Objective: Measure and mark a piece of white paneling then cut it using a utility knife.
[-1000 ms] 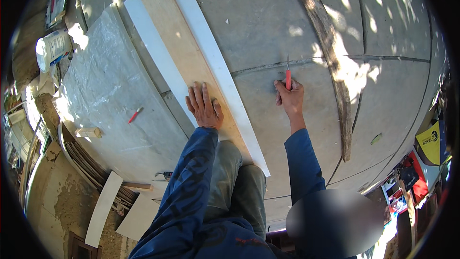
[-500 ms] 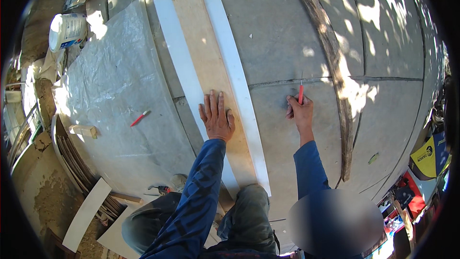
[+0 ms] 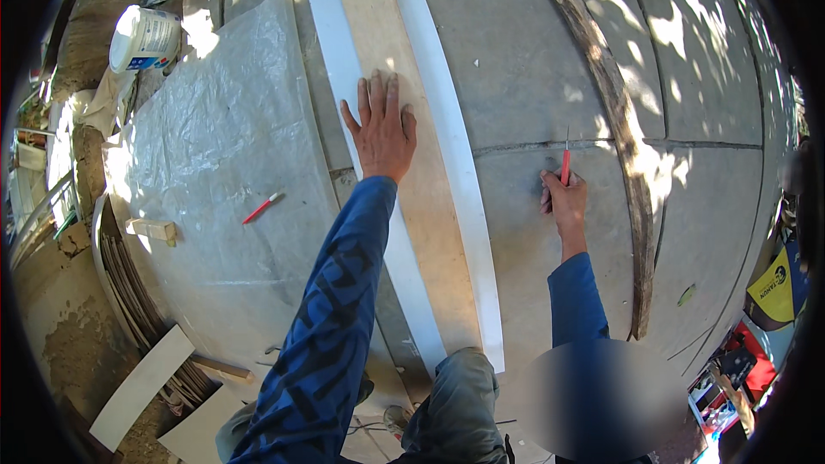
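My left hand lies flat with fingers spread on a long wooden plank. Beneath the plank is a longer-edged white board that shows along both sides; my knee is at their near end. To the right, over the concrete, my right hand is closed round a red-handled tool with a thin, pointed metal shaft. That shaft points away from me and is clear of the board. What exact kind of tool it is, I cannot make out.
Left of the board, a plastic-covered sheet carries a red marker-like stick and a small wood block. A white bucket is at the far left. A rough wooden pole lies on the right.
My left hand has slid farther up the plank, away from me. The right hand keeps its hold on the red-handled tool. The whole view has shifted slightly.
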Motion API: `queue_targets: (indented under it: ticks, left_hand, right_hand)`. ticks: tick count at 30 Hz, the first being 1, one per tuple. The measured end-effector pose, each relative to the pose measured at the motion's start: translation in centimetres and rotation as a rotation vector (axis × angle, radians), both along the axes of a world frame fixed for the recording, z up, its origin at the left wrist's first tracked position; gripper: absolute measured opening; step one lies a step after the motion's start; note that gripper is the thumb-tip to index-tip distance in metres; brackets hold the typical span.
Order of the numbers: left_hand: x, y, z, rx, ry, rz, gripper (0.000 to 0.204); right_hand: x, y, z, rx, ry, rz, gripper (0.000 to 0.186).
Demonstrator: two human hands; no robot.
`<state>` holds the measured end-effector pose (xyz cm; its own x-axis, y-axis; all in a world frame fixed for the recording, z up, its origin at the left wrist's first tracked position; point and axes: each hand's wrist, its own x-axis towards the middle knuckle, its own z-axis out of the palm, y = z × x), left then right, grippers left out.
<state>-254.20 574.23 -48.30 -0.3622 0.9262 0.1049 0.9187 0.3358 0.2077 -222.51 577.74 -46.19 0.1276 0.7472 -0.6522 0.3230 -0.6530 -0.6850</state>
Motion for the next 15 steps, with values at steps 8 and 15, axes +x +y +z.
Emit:
queue_targets:
  ticks: [8, 15]
  left_hand:
    - [-1.5, 4.2, -3.3, -0.045, -0.032, 0.057, 0.056]
    - [-1.3, 4.3, -2.5, -0.084, -0.069, 0.084, 0.055]
  right_hand:
    - [0.1, -0.3, -0.2, -0.014, -0.053, -0.014, 0.023]
    - [-0.3, -0.5, 0.9, -0.001, -0.119, -0.048, 0.027]
